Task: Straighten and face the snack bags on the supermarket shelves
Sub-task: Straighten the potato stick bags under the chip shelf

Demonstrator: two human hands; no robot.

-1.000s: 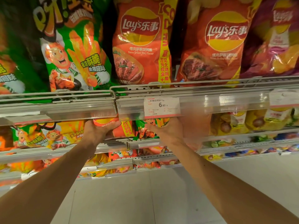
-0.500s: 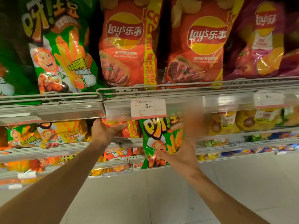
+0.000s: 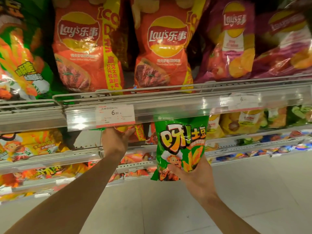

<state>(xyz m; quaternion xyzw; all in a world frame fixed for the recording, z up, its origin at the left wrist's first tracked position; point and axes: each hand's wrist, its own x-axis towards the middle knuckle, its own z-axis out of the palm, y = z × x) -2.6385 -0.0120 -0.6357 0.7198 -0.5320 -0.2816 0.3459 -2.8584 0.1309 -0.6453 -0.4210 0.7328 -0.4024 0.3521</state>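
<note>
My right hand (image 3: 194,178) grips the lower part of a green snack bag (image 3: 180,142) with orange lettering, held upright in front of the second shelf, clear of the shelf rail. My left hand (image 3: 116,141) reaches under the top shelf's price rail and holds an orange Lay's bag (image 3: 133,132) on the second shelf; most of that bag is hidden behind the rail. Above, two orange Lay's bags (image 3: 84,48) (image 3: 163,51) stand facing forward on the top shelf.
Purple Lay's bags (image 3: 233,44) stand at the top right, green bags (image 3: 22,68) at the top left. A clear price rail (image 3: 177,107) with a 6.80 tag (image 3: 115,114) runs across. Lower shelves (image 3: 50,159) hold yellow and orange bags. Pale floor tiles (image 3: 152,208) lie below.
My right hand has drawn the green bag out from the second shelf and to the right, now fully in front of the shelf. The left hand stays on the orange bag.
</note>
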